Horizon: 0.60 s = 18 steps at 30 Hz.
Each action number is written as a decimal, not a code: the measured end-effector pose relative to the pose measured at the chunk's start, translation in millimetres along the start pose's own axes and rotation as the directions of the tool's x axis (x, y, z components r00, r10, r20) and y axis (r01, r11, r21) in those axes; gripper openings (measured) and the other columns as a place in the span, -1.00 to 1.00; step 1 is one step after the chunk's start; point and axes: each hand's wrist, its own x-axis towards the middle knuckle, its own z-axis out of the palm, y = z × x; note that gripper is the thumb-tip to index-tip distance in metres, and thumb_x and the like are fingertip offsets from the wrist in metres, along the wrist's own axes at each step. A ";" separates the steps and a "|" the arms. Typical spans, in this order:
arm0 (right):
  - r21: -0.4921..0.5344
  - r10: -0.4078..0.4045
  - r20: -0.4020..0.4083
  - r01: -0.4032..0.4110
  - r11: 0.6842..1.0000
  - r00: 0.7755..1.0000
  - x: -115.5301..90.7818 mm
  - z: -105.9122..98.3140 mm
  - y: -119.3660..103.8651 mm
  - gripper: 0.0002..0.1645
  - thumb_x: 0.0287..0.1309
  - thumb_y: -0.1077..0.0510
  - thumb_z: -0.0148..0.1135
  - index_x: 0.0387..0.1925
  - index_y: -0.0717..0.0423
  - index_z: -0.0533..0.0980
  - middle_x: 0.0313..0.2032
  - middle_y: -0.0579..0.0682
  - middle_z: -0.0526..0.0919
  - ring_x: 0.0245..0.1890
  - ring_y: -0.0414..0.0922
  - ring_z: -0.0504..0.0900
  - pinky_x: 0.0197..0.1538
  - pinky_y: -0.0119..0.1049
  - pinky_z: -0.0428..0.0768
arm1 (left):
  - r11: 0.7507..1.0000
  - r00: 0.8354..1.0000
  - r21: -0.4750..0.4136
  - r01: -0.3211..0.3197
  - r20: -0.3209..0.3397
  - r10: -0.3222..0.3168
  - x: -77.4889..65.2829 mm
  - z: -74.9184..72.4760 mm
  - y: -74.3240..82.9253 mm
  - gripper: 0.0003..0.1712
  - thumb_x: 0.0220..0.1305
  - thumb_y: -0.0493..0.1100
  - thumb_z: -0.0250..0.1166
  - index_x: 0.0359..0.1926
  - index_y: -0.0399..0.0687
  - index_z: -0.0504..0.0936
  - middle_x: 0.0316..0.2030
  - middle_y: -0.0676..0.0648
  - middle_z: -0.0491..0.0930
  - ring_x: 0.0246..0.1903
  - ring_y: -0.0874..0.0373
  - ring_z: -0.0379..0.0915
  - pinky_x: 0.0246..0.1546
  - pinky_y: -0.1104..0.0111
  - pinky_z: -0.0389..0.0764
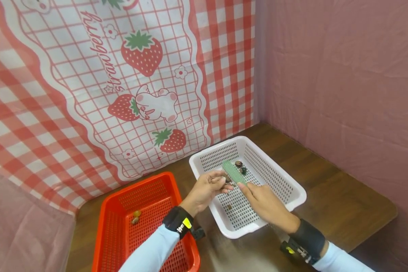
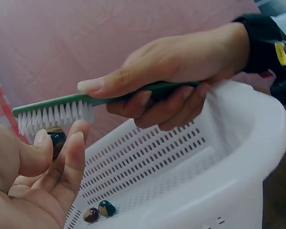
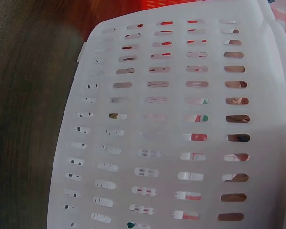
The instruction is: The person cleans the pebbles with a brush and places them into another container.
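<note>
My left hand (image 1: 204, 192) pinches a small glossy dark teal stone (image 2: 59, 142) with a tan patch, between thumb and fingers over the white basket (image 1: 294, 183). My right hand (image 1: 266, 204) grips the handle of a green brush (image 1: 234, 173), its thumb along the back. White bristles point down and meet the stone's top in the left wrist view. Inside the white basket lie a dark green stone (image 2: 106, 208) and a dark reddish-brown stone (image 2: 90, 214). A small brown piece (image 1: 229, 207) lies nearer its front. The perforated basket wall (image 3: 171, 129) hides most of both hands in the right wrist view.
Left of the white basket stands a red basket (image 1: 172, 181), holding a yellow stone (image 1: 137, 213) and a brownish stone (image 1: 135, 220). Both rest on a brown wooden table (image 1: 343, 196). A strawberry-print cloth (image 1: 176, 94) hangs behind, a pink cloth (image 1: 340, 75) on the right.
</note>
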 end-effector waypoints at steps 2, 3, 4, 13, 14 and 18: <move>-0.025 0.005 0.004 -0.005 1.000 1.000 0.8 0.1 -0.4 -0.54 0.44 -0.16 -0.16 -0.55 -0.10 0.35 -0.74 -0.26 0.22 -0.75 -0.32 0.20 -0.70 -0.42 0.25 | 1.000 1.000 0.015 -0.006 0.003 0.006 0.4 1.6 -0.5 -0.58 0.34 -0.39 0.12 0.19 -0.43 0.38 -0.15 -0.22 0.64 -0.30 0.08 0.64 -0.23 0.38 0.65; -0.029 0.010 0.005 -0.010 1.000 1.000 1.0 0.1 -0.7 -0.55 0.44 -0.18 -0.16 -0.56 -0.11 0.34 -0.74 -0.26 0.22 -0.76 -0.32 0.19 -0.70 -0.42 0.24 | 1.000 1.000 0.025 -0.010 0.003 0.010 0.8 2.3 -1.0 -0.57 0.33 -0.39 0.13 0.19 -0.44 0.38 -0.14 -0.25 0.64 -0.30 0.07 0.65 -0.20 0.36 0.65; -0.036 0.016 0.005 -0.016 0.999 1.000 0.9 0.3 -1.0 -0.55 0.43 -0.19 -0.15 -0.56 -0.11 0.33 -0.74 -0.26 0.22 -0.76 -0.32 0.18 -0.71 -0.42 0.23 | 0.999 1.000 0.033 -0.012 -0.001 0.012 0.7 3.1 -1.4 -0.57 0.32 -0.39 0.14 0.19 -0.43 0.40 -0.13 -0.28 0.64 -0.29 0.07 0.65 -0.19 0.34 0.65; -0.033 0.050 0.010 -0.050 0.998 0.999 0.3 0.8 -3.4 -0.54 0.43 -0.19 -0.16 -0.52 -0.08 0.38 -0.74 -0.24 0.24 -0.75 -0.32 0.22 -0.70 -0.41 0.26 | 0.984 0.996 0.167 -0.060 -0.058 0.070 1.2 12.7 1.9 -0.65 0.27 -0.34 0.22 0.07 -0.38 0.53 -0.22 -0.28 0.66 -0.37 0.10 0.64 -0.18 0.26 0.66; -0.029 0.057 0.013 -0.057 0.998 0.998 0.3 0.8 -3.4 -0.54 0.43 -0.20 -0.17 -0.51 -0.08 0.38 -0.74 -0.24 0.24 -0.75 -0.31 0.22 -0.69 -0.41 0.26 | 0.979 0.996 0.191 -0.065 -0.041 0.074 1.3 13.9 2.7 -0.65 0.27 -0.34 0.22 0.07 -0.39 0.52 -0.22 -0.29 0.66 -0.37 0.09 0.65 -0.18 0.23 0.66; -0.003 0.086 0.017 -0.086 0.996 0.996 1.4 -0.1 -3.2 -0.51 0.43 -0.22 -0.20 -0.47 -0.05 0.43 -0.74 -0.23 0.29 -0.75 -0.31 0.28 -0.68 -0.40 0.31 | 0.971 0.989 0.222 -0.093 -0.093 0.116 2.6 16.5 7.6 -0.63 0.27 -0.31 0.24 0.08 -0.37 0.52 -0.25 -0.26 0.66 -0.38 0.11 0.63 -0.20 0.25 0.66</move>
